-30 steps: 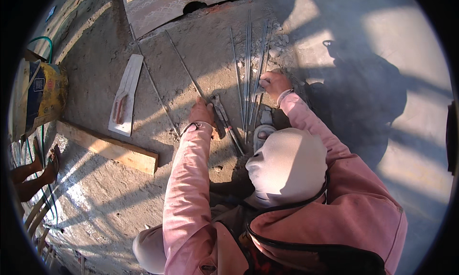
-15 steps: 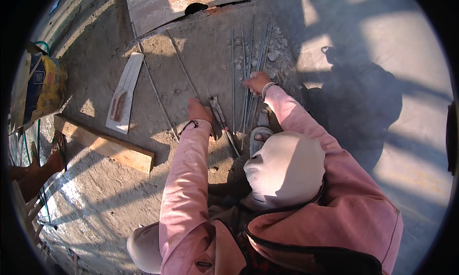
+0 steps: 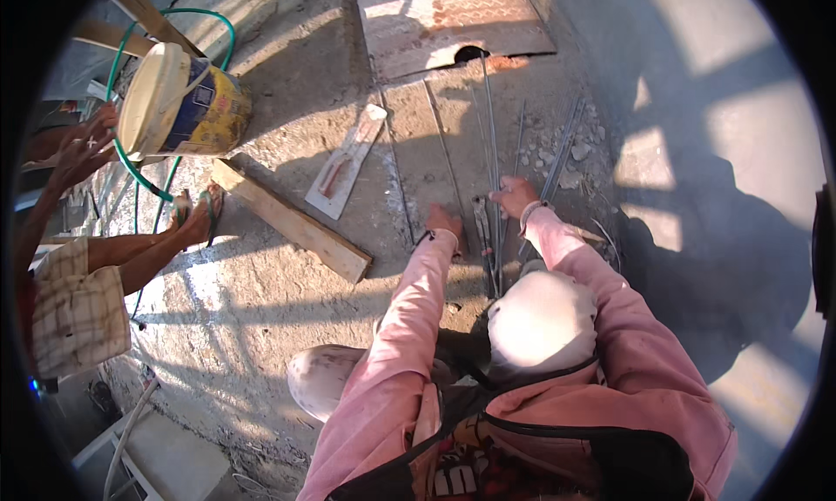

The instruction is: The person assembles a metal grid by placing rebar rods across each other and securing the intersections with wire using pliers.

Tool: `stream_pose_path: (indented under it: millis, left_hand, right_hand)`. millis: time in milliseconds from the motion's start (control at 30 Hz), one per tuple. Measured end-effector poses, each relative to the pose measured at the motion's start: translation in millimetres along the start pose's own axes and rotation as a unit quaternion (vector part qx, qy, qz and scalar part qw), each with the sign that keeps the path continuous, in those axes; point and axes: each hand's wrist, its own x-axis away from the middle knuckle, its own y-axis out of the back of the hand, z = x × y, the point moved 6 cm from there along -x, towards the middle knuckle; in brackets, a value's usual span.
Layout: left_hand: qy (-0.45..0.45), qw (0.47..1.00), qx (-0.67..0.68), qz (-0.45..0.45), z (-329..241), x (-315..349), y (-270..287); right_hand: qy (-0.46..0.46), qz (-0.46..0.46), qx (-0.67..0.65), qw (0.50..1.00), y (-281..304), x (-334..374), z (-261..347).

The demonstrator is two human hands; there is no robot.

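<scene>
My right hand (image 3: 515, 196) is closed around thin steel rods (image 3: 494, 135), which run away from me over the rough ground. More rods (image 3: 566, 148) lie to its right, beside broken rubble. Reaching down just left of it, my left hand (image 3: 446, 219) is at the near end of a single rod (image 3: 442, 135); its fingers are mostly hidden, so its grip is unclear. Between my hands lies a pair of pincers (image 3: 485, 244) with partly red handles. Another rod (image 3: 395, 166) lies farther left, next to a steel float trowel (image 3: 361, 140) with a reddish handle.
A wooden board (image 3: 292, 227) lies left of my left arm. Beyond it are a yellow and blue bucket (image 3: 222, 109) and a green hose (image 3: 233, 44), beside another person's hand (image 3: 83, 148) and sandalled feet. A patterned sheet (image 3: 453, 22) with a dark hole lies ahead.
My view has swung left, bringing the other person into sight. My right hand has drawn some rods leftward from the bundle, closer to the pincers. My left hand stays low by its rod.
</scene>
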Motion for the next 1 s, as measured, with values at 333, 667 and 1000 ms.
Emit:
stream_pose_path:
  millis: [333,667,1000]
  left_hand:
    - [-0.077,0.964,0.200,0.161,-94,268,-8]
    - [-0.005,0.966,0.226,0.124,46,304,38]
    - [-0.042,0.883,0.342,0.320,-176,292,95]
  right_hand:
    - [-0.086,-0.037,0.020,0.995,143,145,83]
    - [-0.098,0.033,-0.089,0.991,149,193,104]
    - [-0.152,0.134,-0.283,0.938,109,250,179]
